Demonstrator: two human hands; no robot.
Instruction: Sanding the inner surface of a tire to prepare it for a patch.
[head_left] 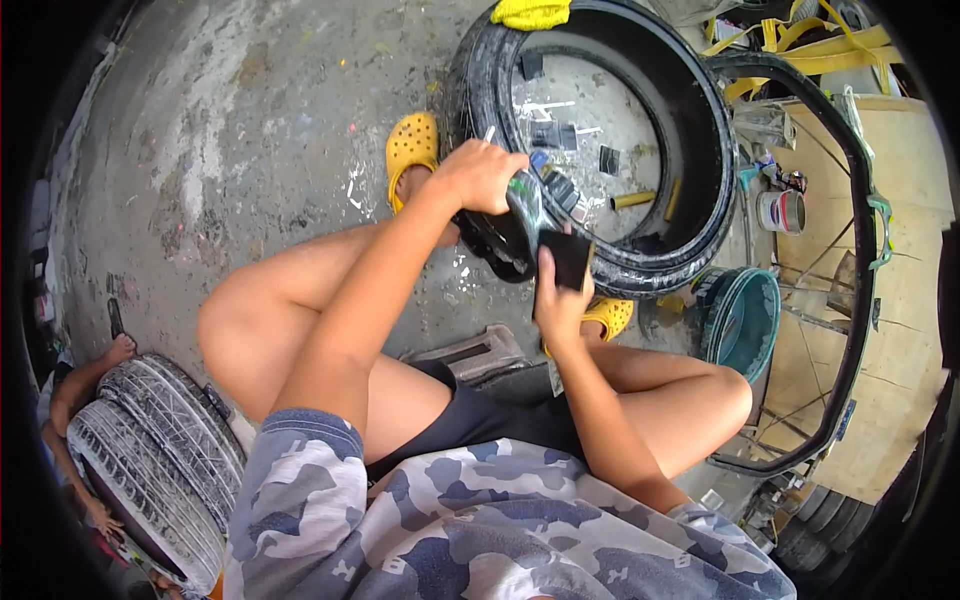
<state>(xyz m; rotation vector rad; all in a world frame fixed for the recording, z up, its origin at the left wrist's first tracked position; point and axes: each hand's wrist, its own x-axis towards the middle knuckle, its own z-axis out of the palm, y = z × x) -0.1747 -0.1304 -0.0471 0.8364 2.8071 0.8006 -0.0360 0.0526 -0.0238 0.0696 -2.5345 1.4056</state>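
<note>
My left hand (478, 176) is closed over the top of a glossy dark curved part (527, 215), wet-looking, with a greenish sheen; its exact kind I cannot make out. My right hand (560, 306) grips a flat black rectangular pad (568, 258) that looks like sandpaper. The pad lies against or very close to the lower right side of the curved part. Both hands are between my knees, at the near left edge of a large tire (722, 180) lying flat. Fingers behind the part and the pad are partly hidden.
Small dark squares (609, 160) and a yellow-brown tube (631, 200) lie inside the tire. A yellow cloth (531, 13) rests on its rim. To the right stand a teal bucket (772, 320), a small paint can (781, 212) and a black frame (862, 300). Stacked tires (150, 470) and another person's arm (75, 395) are at left.
</note>
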